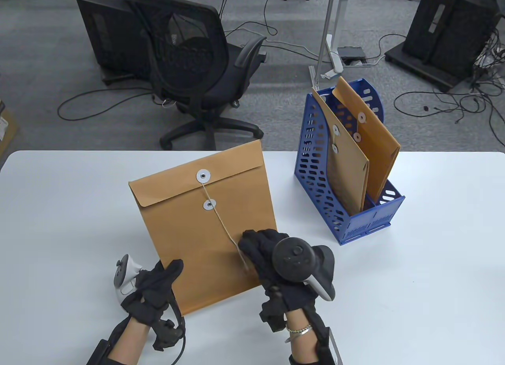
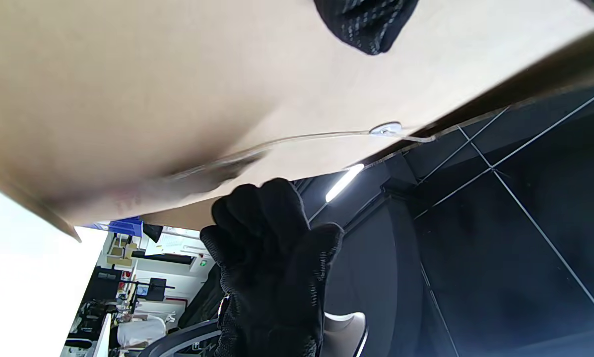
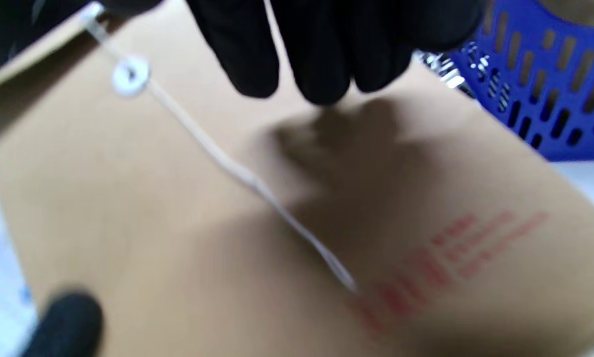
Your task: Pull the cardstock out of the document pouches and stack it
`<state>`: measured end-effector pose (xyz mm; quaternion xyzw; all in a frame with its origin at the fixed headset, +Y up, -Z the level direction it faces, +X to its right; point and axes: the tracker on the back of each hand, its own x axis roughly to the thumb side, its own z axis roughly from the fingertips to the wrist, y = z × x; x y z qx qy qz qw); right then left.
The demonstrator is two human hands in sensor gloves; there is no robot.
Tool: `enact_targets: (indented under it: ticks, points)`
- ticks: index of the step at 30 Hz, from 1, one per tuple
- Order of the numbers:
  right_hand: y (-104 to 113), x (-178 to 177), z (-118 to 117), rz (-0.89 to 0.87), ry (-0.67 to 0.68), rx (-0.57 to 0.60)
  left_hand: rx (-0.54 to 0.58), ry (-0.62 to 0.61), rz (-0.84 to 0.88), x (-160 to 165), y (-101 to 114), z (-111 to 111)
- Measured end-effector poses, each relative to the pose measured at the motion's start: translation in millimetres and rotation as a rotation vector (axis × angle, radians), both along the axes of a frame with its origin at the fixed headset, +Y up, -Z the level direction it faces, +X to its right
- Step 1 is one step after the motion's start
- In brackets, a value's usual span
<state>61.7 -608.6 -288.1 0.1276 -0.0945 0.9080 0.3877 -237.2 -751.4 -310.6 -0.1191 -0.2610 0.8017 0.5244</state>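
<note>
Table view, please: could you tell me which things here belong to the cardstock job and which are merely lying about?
Belong to the job:
- kraft pouch, tilted up, string hanging loose
- left hand gripping its lower left corner
- right hand at its lower right, by the string
- two pouches standing in the blue file rack

Just lying about:
- office chair
- floor cables

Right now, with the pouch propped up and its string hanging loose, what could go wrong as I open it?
1. The kraft pouch is tilted up, held by the left hand at one bottom corner; it could slip or flop.
2. The loose string runs under the right hand and may snag.
3. The blue file rack stands close by; a wide pull could knock it.
</note>
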Motion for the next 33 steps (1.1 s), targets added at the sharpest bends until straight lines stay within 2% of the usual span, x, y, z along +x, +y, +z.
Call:
enact_targets:
  ticks: [2,5,9,11,14,17,20,24,27,31,33]
  points:
    - [0.7,3.3,3.0,-0.062,-0.050,0.063,0.016,0.003,-0.038,-1.4,1.4,-0.6]
    - [4.6,-7.6,4.7,0.099,-0.102,0.186,0.029,0.011,-0.070,1.6,2.2,-0.3]
    - [11.2,-25.6,0.7,0.217,-0.070,0.166,0.068,0.000,-0.130,3.7,6.7,0.9]
    - [23.4,-28.9,-2.0,0.230,-0.093,0.253,0.078,0.034,-0.156,0.4,8.9,-0.2]
    - [53.3,-28.0,-1.2,0.235,-0.130,0.426,0.108,0.069,-0.207,-8.0,11.6,-3.7]
    - [85.9,-26.7,-1.2,0.307,-0.130,0.509,0.146,0.129,-0.248,-18.0,15.7,-7.6]
    - [99.7,-26.2,-2.8,0.348,-0.080,0.478,0.164,0.173,-0.291,-26.6,16.1,-9.2]
    - [103.1,-23.0,-4.2,0.322,-0.088,0.471,0.147,0.222,-0.270,-35.2,13.9,-9.5]
    - [104.7,-20.6,-9.6,0.407,-0.091,0.448,0.154,0.239,-0.284,-40.6,14.3,-10.2]
    - [104.1,-21.4,-14.5,0.520,-0.023,0.405,0.151,0.256,-0.291,-44.4,14.3,-10.6]
    - [103.9,-22.1,-16.6,0.552,0.052,0.340,0.137,0.257,-0.264,-46.9,12.3,-11.7]
